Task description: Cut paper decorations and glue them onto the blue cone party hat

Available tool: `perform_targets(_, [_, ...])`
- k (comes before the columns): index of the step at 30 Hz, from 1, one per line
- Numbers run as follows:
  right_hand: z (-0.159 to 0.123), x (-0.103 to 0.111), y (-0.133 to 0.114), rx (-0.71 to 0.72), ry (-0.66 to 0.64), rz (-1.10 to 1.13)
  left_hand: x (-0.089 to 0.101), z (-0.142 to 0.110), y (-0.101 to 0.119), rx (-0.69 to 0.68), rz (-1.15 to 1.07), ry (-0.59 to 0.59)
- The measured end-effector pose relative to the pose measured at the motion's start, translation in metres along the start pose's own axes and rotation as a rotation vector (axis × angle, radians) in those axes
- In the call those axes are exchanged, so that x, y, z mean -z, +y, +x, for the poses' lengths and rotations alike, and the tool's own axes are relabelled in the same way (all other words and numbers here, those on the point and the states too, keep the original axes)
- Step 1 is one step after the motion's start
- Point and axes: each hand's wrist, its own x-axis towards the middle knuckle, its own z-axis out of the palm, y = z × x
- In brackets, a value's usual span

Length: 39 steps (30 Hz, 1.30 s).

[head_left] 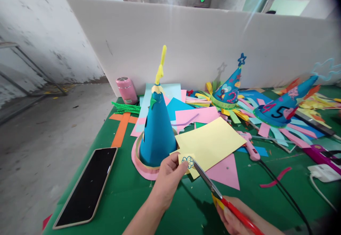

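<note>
My left hand (pixel 170 176) pinches a small piece of pale yellow paper (pixel 182 158) with a blue-outlined flower-like drawing on it. In my right hand (pixel 234 212) is a pair of scissors (pixel 209 182) with red and yellow handles. The blade tips reach the edge of the drawing; whether they are parted is hard to see. Just behind my left hand stands a blue paper cone hat (pixel 159 132) with a pink brim and a twisted yellow pipe cleaner on top. A larger yellow sheet (pixel 213 142) lies beyond the scissors, over pink paper (pixel 226 171).
A phone (pixel 86 187) lies at the left table edge, with a pink canister (pixel 127 91) behind it. Two decorated cone hats (pixel 227 87) (pixel 286 107) stand to the right. A pink glue gun (pixel 250 146) trails a black cord near my right arm. A white board (pixel 173 46) backs the table.
</note>
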Motion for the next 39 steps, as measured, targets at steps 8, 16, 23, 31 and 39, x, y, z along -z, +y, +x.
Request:
perform_targets(8, [0.005,-0.008,0.007,0.044,-0.012,0.026,-0.003,0.0,-0.005,-0.019,0.021,0.0])
perform_targets(16, [0.004,-0.007,0.004,0.039,-0.054,-0.009,-0.003,-0.001,-0.005,-0.023,0.01,0.004])
perform_targets(23, [0.005,-0.008,0.002,0.054,-0.063,-0.032,-0.002,0.0,-0.007,-0.038,-0.004,-0.004])
perform_targets(31, [0.004,-0.004,0.004,0.023,-0.048,-0.067,0.002,0.0,-0.01,-0.047,0.016,-0.017])
perform_targets(39, [0.001,-0.017,-0.016,0.046,-0.031,-0.072,-0.004,-0.004,-0.01,-0.029,0.004,-0.026])
